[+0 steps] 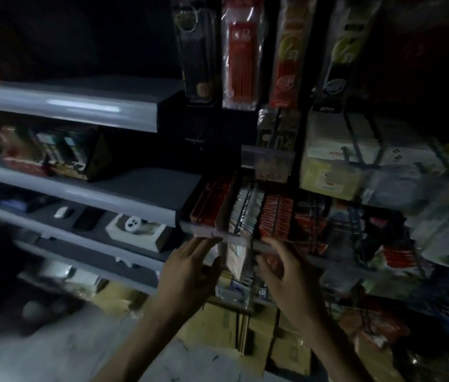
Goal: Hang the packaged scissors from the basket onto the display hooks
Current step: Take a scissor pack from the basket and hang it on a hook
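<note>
Rows of red and pale packaged goods (245, 213) hang tightly on display hooks behind a clear price strip (234, 238). A pale package (236, 261) hangs just below that strip, between my two hands. My left hand (190, 267) reaches up with straight fingers, its fingertips at the strip and its thumb beside the package's left edge. My right hand (284, 267) is raised at the package's right side with fingers loosely curved. Blur and darkness hide whether it grips anything. No basket is in view.
Grey shelves (80, 188) with boxed goods run along the left. Taller hanging packs (241, 53) fill the hooks above. A wire rack (369, 166) with boxes stands at the right. Cardboard cartons (217, 321) sit on the floor below my arms.
</note>
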A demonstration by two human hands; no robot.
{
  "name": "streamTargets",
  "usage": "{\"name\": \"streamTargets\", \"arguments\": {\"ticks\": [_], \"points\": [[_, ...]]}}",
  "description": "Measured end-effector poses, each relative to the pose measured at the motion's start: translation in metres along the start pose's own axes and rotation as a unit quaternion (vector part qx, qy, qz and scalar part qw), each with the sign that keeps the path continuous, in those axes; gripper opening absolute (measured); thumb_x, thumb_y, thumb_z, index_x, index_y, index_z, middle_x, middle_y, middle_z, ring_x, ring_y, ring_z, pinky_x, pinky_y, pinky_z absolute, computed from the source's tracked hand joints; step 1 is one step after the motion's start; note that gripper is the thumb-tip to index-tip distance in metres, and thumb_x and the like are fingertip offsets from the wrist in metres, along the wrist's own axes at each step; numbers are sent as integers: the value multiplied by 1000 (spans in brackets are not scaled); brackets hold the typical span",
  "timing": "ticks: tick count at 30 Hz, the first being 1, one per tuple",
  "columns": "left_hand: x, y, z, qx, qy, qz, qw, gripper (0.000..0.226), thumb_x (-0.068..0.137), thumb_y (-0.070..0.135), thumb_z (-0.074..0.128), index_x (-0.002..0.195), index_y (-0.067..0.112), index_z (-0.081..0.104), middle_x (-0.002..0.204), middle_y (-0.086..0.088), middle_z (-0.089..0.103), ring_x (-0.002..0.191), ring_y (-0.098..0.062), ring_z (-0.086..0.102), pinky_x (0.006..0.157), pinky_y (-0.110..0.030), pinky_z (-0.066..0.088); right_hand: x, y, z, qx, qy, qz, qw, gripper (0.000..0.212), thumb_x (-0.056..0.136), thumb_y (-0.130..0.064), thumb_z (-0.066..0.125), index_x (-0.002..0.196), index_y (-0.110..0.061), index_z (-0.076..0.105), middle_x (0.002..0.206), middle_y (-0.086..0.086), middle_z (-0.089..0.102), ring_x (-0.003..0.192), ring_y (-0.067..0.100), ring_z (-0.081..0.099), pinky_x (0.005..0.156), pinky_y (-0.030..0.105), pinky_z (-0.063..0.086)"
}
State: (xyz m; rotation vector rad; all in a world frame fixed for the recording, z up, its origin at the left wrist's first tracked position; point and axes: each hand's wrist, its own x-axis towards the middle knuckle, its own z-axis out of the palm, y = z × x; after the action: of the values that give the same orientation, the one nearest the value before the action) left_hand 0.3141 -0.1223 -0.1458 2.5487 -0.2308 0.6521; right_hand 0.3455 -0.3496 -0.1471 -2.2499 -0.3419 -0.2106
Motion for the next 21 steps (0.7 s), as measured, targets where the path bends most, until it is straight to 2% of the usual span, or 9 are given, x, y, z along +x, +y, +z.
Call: {"name": "streamTargets", "arguments": {"ticks": [2,6,9,11,15,21], "points": [[-16,-5,3,38,-25,-29,999,45,94,30,72,138,27,63,127,4,67,107,-14,64,81,-26,53,4,7,6,15,-43,-21,999,40,100,-48,58,139,-39,53,134,-20,57,115,-5,55,91,21,53],[-60,-12,-4,87,-43,-117,988,41,97,30,69,138,28,64,130,5,69,110,-16,69,84,-34,61,6,15,31,41,-136,-56,988,39,100,-46,61,138,-36,57,134,-20,57,117,-6,53,90,12,48],[-102,-13,-18,110,-44,-169,978,39,96,28,70,135,23,67,130,3,71,111,-17,70,86,-33,62,0,18,56,39,-199,-87,975,39,100,-46,60,137,-34,59,136,-18,56,122,3,55,94,28,54],[-130,-14,-29,137,-44,-202,969,36,95,27,71,131,23,70,127,3,73,111,-16,70,88,-28,58,-3,15,74,34,-231,-106,967,42,98,-47,60,137,-31,59,138,-16,56,124,5,55,97,32,54],[-181,-34,-51,184,-47,-274,943,35,92,21,77,126,23,72,118,2,75,101,-18,72,83,-25,52,-11,-7,124,32,-299,-145,943,35,97,-39,64,131,-29,63,131,-11,60,118,9,57,94,26,50],[-258,-83,-89,212,-52,-354,909,37,91,17,77,127,20,70,115,-2,75,94,-24,74,75,-34,58,-39,-62,214,27,-358,-175,917,29,95,-34,69,123,-26,67,123,-7,65,112,15,62,89,26,48]]}}
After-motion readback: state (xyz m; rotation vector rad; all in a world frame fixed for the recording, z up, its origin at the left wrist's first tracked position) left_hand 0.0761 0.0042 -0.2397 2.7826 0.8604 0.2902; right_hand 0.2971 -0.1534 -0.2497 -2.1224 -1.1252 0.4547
